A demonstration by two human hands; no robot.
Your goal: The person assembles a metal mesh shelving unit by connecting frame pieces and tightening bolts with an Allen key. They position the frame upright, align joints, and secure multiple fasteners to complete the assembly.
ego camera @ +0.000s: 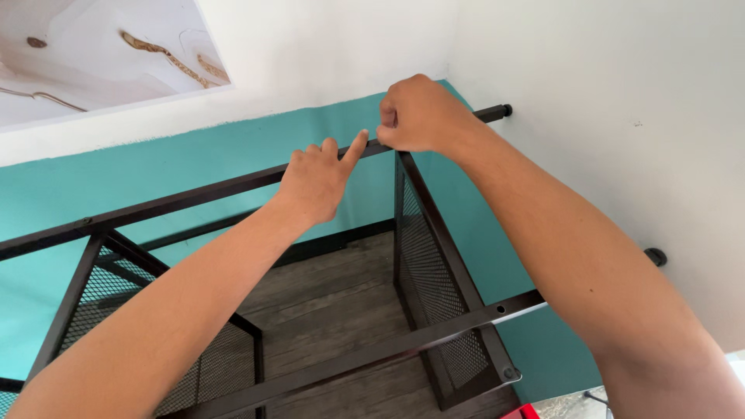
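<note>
Nearest the camera, a dark brown metal crossbar [434, 330] with small bolt holes runs across the lower part of the view, passing under both forearms. It belongs to a dark brown metal rack frame [93, 233] whose sides are filled with fine black wire mesh panels [423, 256]; one panel stands upright below the right arm, another lies lower left. Through the open frame shows a grey-brown wood plank floor [334, 302].

Farther out, the left hand [314, 185] rests on the far top rail [194, 194], a long dark brown metal bar running from the left edge up toward the right. Its fingers are loosely curled over the rail, with the index finger stretched out along it, pointing at the other hand.

Just beyond, the right hand [419, 115] is closed in a tight fist on the same rail, right above the corner where the upright mesh panel meets it. Whether something small is pinched inside the fist cannot be told. The two hands sit close together, the left fingertip nearly touching the right hand.

The rail's end, capped with a round black foot [506, 110], sticks out past the right hand against a white wall [605, 93]. Behind the frame hangs a teal sheet [155, 171].
</note>
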